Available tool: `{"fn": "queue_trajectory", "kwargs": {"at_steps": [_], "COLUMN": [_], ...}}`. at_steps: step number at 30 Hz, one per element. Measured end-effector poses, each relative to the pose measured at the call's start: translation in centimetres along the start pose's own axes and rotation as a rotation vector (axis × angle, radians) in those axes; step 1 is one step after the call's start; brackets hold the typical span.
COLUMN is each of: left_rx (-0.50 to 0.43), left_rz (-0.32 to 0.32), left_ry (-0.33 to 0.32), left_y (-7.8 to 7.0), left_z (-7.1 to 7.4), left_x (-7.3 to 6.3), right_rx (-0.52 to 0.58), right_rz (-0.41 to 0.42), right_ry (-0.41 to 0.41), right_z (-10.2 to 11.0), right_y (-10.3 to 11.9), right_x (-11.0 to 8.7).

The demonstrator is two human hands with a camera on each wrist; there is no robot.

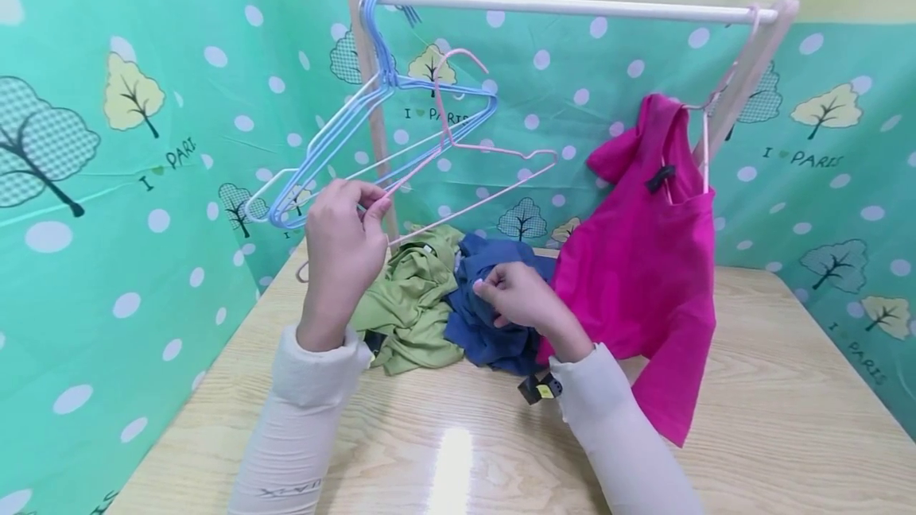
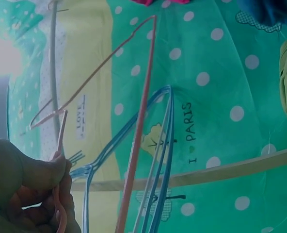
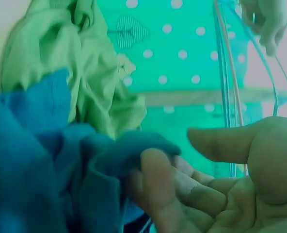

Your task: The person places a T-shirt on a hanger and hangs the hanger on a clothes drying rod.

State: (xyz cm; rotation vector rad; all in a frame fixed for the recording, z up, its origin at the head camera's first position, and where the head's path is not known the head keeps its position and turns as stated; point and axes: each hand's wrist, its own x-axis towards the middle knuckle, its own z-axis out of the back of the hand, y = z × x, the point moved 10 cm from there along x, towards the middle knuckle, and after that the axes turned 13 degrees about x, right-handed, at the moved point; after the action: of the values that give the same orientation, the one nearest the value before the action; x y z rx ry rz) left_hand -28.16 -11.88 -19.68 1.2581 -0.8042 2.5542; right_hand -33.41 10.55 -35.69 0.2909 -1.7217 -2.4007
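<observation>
My left hand (image 1: 343, 237) pinches a pink wire hanger (image 2: 140, 119) between thumb and fingers near one end, its hook pointing up in the head view. My right hand (image 1: 522, 296) is over a crumpled dark blue garment (image 1: 475, 257) on the table. In the right wrist view its fingers (image 3: 158, 182) meet a raised edge of the blue cloth, while the thumb stands apart from them. A crumpled green garment (image 1: 422, 324) lies to the left of the blue one.
A rack with a white bar (image 1: 572, 5) stands at the back. Several blue hangers (image 1: 382, 54) and a white one hang at its left end. A magenta shirt (image 1: 637, 261) hangs on a pink hanger at the right. Patterned cloth (image 1: 143, 261) surrounds the wooden table (image 1: 787, 388).
</observation>
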Motion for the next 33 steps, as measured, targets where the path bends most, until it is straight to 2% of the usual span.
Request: {"fn": "queue_trajectory", "kwargs": {"at_steps": [2,4,7,9,15,21,25,29,33], "left_rx": [0.010,0.019,0.027,0.031,0.042,0.056,0.069,0.095,0.109], "left_rz": [0.006,0.012,0.018,0.013,-0.029,-0.080,-0.107,-0.122,-0.124], "left_ry": [0.033,0.066,0.103,0.118,0.161,0.249,0.309,0.350,0.378], "left_y": [0.2,0.3,0.4,0.4,0.2,0.2,0.2,0.2,0.1], "left_z": [0.0,0.0,0.1,0.2,0.6,0.4,0.4,0.6,0.8], "left_x": [0.0,0.0,0.0,0.0,0.0,-0.2,-0.4,-0.6,-0.7], "right_rx": [0.022,0.060,0.041,-0.014,-0.160,-0.108,-0.124,-0.049,0.171], "right_rz": [-0.050,-0.078,-0.068,-0.053,-0.012,-0.005,-0.006,-0.001,-0.011], "right_ry": [-0.021,-0.082,-0.188,-0.237,-0.301,-0.391,-0.458,-0.534,-0.585], "right_z": [0.7,1.9,3.7,4.5,5.3,6.2,6.9,7.7,8.2], "right_y": [-0.8,-1.7,-2.7,-3.2,-3.9,-5.1,-5.4,-5.3,-5.5], "right_x": [0.2,0.6,1.2,1.7,2.4,2.6,2.5,2.3,2.1]}}
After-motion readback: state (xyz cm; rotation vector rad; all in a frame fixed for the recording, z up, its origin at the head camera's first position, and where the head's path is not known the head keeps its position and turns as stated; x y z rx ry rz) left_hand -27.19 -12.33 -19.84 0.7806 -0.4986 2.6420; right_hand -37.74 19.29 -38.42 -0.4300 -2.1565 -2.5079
